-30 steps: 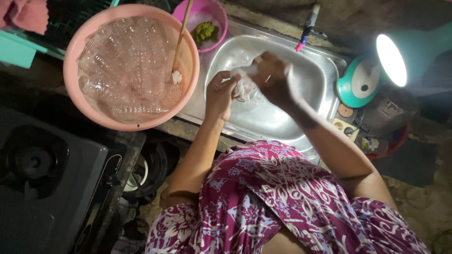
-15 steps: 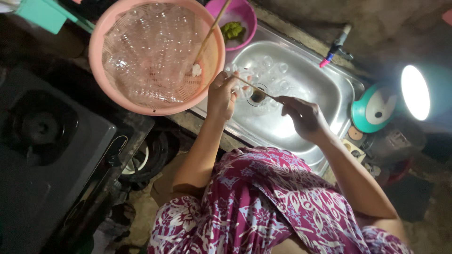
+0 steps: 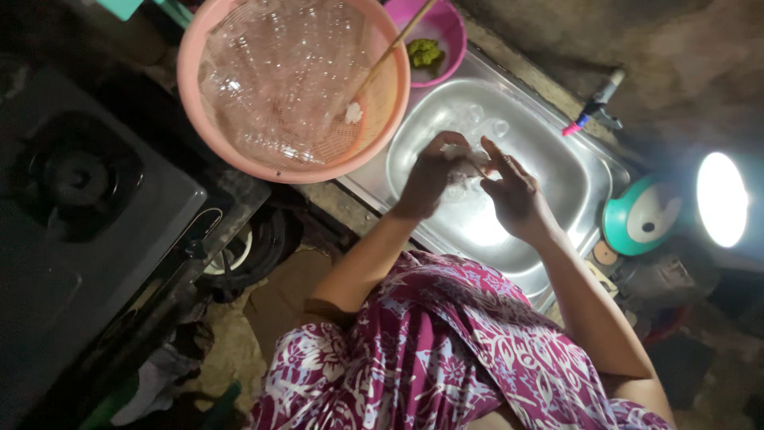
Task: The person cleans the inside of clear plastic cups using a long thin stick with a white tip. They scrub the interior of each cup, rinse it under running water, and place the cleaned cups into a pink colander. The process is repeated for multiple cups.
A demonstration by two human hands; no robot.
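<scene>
Both my hands are over a steel sink (image 3: 557,171). My left hand (image 3: 430,175) is closed around a small clear, soapy item (image 3: 469,163) that looks like a plastic cup. My right hand (image 3: 516,195) is just to its right, with fingers and thumb spread and the fingertips touching the item. Clear cups (image 3: 485,119) lie in the sink basin beyond my hands.
A pink basket (image 3: 239,155) of several clear plastic cups, with a wooden stick (image 3: 390,52) leaning in it, sits left of the sink. Behind is a pink bowl (image 3: 454,36) holding something green. A tap (image 3: 593,107), a lit teal lamp (image 3: 645,215) and a gas stove (image 3: 79,179) are nearby.
My right hand, which was pulled back holding a thin stick half a second ago, has come back to the item in my left hand. The view has shifted slightly.
</scene>
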